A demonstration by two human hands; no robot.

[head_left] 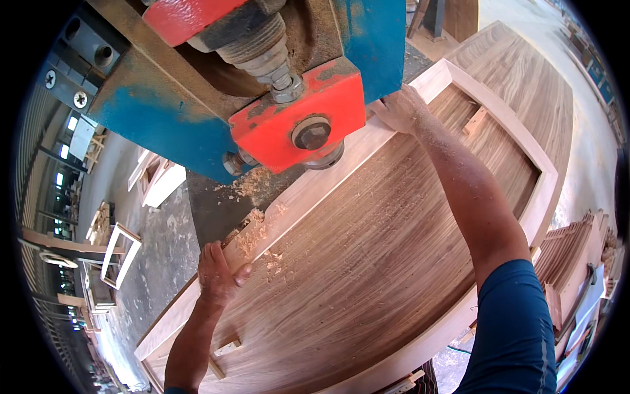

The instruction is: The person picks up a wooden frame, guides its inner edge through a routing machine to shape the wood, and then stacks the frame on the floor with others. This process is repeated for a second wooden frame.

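Note:
A large pale wooden frame [545, 164] with angled corners lies over a brown wood-grain board [354, 262]. My left hand [220, 276] is closed around the frame's far rail at its left part, thumb on the near side. Farther along the same rail, my right hand [399, 110] grips it, its fingertips partly hidden beside the machine. Between my hands, a machine head with a red block [298, 118] and blue body [371, 46] hangs over the rail. A round metal piece [325, 157] under the block hides part of the rail. Curled wood shavings [252, 233] cover the rail beside my left hand.
A small wood block [475, 121] sits inside the frame's right end, another [228, 348] near its left end. Stacked wooden parts [571, 262] stand at the right. Beyond the machine at left, a white-edged frame [121, 256] and other wood pieces rest around the grey floor [154, 262].

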